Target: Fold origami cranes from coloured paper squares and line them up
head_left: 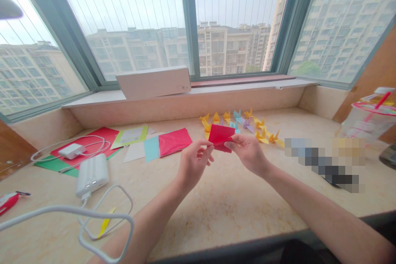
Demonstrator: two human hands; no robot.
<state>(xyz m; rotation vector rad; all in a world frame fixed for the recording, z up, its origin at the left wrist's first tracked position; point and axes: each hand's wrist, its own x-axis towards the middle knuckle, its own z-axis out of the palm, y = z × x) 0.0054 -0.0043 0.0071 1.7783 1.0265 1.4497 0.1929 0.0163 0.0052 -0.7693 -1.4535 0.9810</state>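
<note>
A folded red paper (220, 137) is pinched between the fingertips of the left hand (194, 165) and right hand (249, 154); close, firm pinching steadies the paper.

Green-framed windows (187, 16) — apartment blocks (235, 49) outside

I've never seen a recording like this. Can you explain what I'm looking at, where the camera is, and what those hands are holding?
There's no machine here. This one picture comes from a camera worn on a person's head, looking forward and down, so you see what they see. Their left hand and right hand both pinch a folded red paper. On the pale counter in front of them lie small origami cranes, coloured paper sheets, and a white power bank with a cable.
</note>
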